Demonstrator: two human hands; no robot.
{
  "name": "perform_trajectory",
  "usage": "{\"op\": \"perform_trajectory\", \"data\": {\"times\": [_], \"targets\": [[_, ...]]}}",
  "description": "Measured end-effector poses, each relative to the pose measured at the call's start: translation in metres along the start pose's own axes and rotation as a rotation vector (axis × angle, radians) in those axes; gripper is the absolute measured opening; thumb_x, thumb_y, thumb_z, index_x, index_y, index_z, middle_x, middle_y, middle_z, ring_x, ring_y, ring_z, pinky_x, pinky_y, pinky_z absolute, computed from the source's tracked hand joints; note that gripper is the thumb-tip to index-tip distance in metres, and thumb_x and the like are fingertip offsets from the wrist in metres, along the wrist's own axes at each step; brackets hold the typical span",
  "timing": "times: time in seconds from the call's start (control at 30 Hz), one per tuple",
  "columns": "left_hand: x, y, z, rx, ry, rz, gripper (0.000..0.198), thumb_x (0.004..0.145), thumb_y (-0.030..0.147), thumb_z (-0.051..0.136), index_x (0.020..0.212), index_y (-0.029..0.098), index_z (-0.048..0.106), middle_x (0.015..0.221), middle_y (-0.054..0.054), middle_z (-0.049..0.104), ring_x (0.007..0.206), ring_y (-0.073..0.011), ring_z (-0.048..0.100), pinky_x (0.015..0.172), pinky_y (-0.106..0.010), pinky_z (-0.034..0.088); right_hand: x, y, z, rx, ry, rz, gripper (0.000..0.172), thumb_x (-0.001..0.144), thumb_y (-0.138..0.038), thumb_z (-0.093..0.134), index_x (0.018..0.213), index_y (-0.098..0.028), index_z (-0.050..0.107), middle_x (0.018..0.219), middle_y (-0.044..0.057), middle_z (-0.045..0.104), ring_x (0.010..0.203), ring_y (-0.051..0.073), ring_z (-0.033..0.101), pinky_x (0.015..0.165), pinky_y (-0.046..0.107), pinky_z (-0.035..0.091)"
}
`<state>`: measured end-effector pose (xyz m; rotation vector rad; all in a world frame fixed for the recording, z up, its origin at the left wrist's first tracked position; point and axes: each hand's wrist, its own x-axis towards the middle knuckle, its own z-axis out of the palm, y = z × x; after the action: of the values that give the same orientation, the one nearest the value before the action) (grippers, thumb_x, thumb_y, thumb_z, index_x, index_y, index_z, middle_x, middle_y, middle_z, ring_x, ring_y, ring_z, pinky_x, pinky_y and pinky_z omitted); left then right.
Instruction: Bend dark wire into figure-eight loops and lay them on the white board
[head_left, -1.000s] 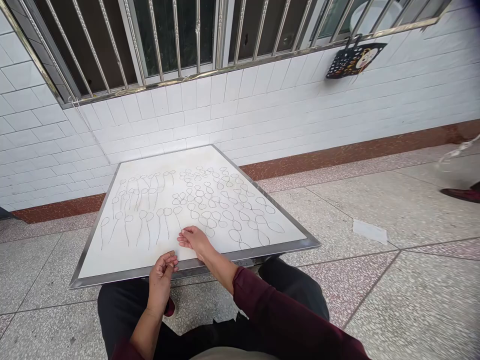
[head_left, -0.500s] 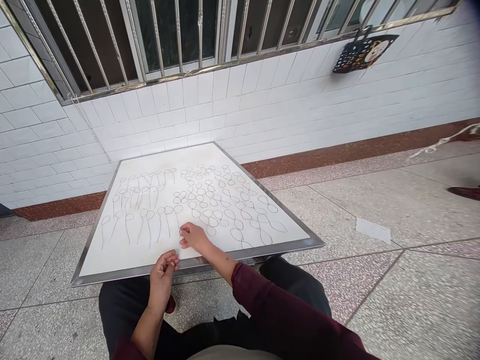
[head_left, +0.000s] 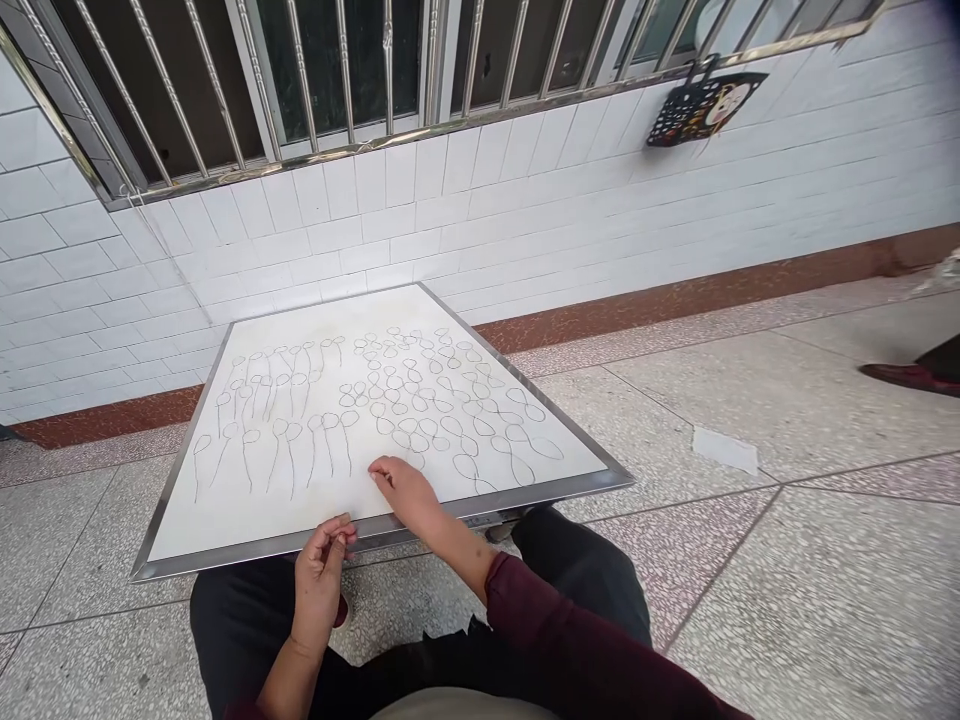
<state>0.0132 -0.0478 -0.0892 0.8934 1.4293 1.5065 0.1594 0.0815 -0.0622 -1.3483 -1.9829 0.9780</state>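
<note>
On a white board point(head_left: 247, 520) with a metal rim lie many thin dark wire pieces. On its left, single loops with straight tails point(head_left: 251, 437) stand in rows. Figure-eight wire loops point(head_left: 465, 465) are spread over the right. My right hand point(head_left: 409, 497) is just above the board's near part, between the two groups, its fingers loosely stretched leftward and nothing visible in them. At the near rim, my left hand point(head_left: 321, 565) is closed in a pinch with curled fingers; anything in it is too thin or hidden to make out.
The board's far side is close to a white tiled wall point(head_left: 330, 230) under a barred window point(head_left: 360, 80). A patterned bag point(head_left: 701, 108) hangs from the bars. White paper point(head_left: 724, 450) lies on the floor, and another person's shoe point(head_left: 911, 377) is at far right.
My right hand has drawn slightly right, away from the tail of the nearest single loop, which stays on the board. My left hand keeps its pinch. The view has shifted a little.
</note>
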Motion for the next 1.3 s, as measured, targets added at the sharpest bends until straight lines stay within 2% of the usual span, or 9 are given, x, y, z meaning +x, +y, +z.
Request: {"op": "perform_trajectory", "data": {"times": [0.1,0.23,0.5,0.63,0.77,0.9,1.03,1.2,1.3], "targets": [[-0.008,-0.005,-0.002,0.047,-0.043,-0.002,0.038,0.079,0.047,0.07,0.103,0.018,0.072,0.098,-0.012,0.075,0.084,-0.0227,0.068,0.07,-0.032,0.054,0.008,0.01,-0.023,-0.18,0.117,-0.051,0.02,0.095,-0.02,0.047,0.098,-0.022,0.066,0.101,0.007,0.063,0.101,0.023,0.055,0.085,0.034,0.046],[-0.009,-0.012,-0.006,0.078,-0.086,-0.01,0.036,0.081,0.047,0.067,0.104,0.019,0.073,0.097,-0.011,0.075,0.081,-0.0216,0.068,0.071,-0.032,0.054,0.034,0.02,-0.038,-0.357,0.157,-0.103,0.024,0.096,-0.02,0.044,0.1,-0.023,0.068,0.102,0.01,0.062,0.103,0.026,0.05,0.076,0.032,0.045],[-0.014,0.0,-0.01,0.082,-0.025,-0.023,0.039,0.079,0.048,0.069,0.106,0.02,0.073,0.106,-0.012,0.073,0.08,-0.0223,0.069,0.068,-0.032,0.056,0.083,0.023,-0.033,-0.535,0.002,-0.224,0.015,0.083,-0.006,0.059,0.084,-0.019,0.068,0.092,0.012,0.062,0.096,0.027,0.051,0.067,0.032,0.045],[-0.017,0.007,-0.009,0.111,0.006,0.001,0.043,0.077,0.047,0.071,0.11,0.019,0.071,0.11,-0.014,0.07,0.08,-0.0223,0.069,0.059,-0.028,0.055,0.091,0.023,-0.031,-0.545,-0.041,-0.238,0.016,0.071,-0.006,0.07,0.081,-0.019,0.066,0.09,0.012,0.061,0.093,0.027,0.052,0.063,0.03,0.045],[-0.019,0.008,-0.005,0.114,-0.004,0.011,0.04,0.078,0.046,0.071,0.108,0.02,0.072,0.111,-0.012,0.069,0.08,-0.0214,0.067,0.058,-0.027,0.054,0.088,0.018,-0.037,-0.489,0.019,-0.243,0.015,0.076,-0.011,0.065,0.088,-0.019,0.064,0.095,0.013,0.06,0.095,0.027,0.053,0.065,0.031,0.046],[-0.021,0.014,0.002,0.089,-0.027,-0.008,0.039,0.077,0.046,0.072,0.105,0.019,0.072,0.106,-0.012,0.071,0.079,-0.0213,0.067,0.06,-0.028,0.053,0.076,0.008,-0.057,-0.364,0.162,-0.211,0.016,0.09,-0.014,0.046,0.095,-0.018,0.061,0.107,0.013,0.058,0.093,0.024,0.056,0.065,0.032,0.045],[-0.011,0.03,0.016,0.011,-0.022,-0.066,0.043,0.074,0.047,0.074,0.105,0.018,0.071,0.105,-0.012,0.072,0.082,-0.022,0.067,0.064,-0.03,0.053,0.056,-0.005,-0.075,-0.165,0.257,-0.15,0.017,0.094,-0.021,0.039,0.098,-0.02,0.055,0.103,0.008,0.06,0.073,0.016,0.058,0.062,0.029,0.047],[0.019,0.067,0.046,-0.196,-0.01,-0.152,0.056,0.067,0.036,0.083,0.117,0.019,0.063,0.107,-0.012,0.07,0.09,-0.0205,0.067,0.078,-0.032,0.052,0.013,-0.027,-0.074,0.713,0.123,-0.056,0.012,0.088,-0.034,0.051,0.088,-0.021,0.05,0.086,0.001,0.062,0.071,0.013,0.059,0.065,0.027,0.051],[0.029,0.086,0.063,-0.271,-0.071,-0.095,0.06,0.069,0.031,0.082,0.123,0.02,0.059,0.114,-0.012,0.068,0.103,-0.0218,0.064,0.087,-0.034,0.049,-0.015,-0.042,-0.071,0.916,0.034,-0.012,0.021,0.082,-0.039,0.061,0.086,-0.021,0.053,0.085,0.001,0.062,0.073,0.013,0.058,0.064,0.026,0.052]]}}
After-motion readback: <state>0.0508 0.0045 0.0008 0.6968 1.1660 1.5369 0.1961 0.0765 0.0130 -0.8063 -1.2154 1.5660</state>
